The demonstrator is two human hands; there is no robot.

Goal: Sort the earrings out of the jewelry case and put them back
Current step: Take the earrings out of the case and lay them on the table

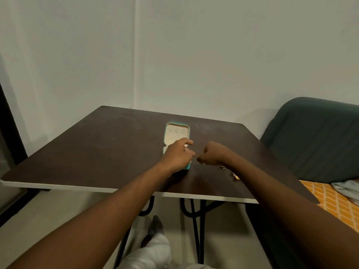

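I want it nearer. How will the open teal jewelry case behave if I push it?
The jewelry case looks small, probably light, so it should slide on the smooth table. With its lid upright, a high push may tip or shut it. The left hand over its base probably steadies it.

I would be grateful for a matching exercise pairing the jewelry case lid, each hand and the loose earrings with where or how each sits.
Things:
1. jewelry case lid
2. left hand
3. right hand
4. loose earrings

Places or states:
A. fingers curled, just right of the case
B. lying on the table, to the right of both hands
C. raised open, pale lining facing the camera
D. over the case's base

Pairs: 1-C, 2-D, 3-A, 4-B
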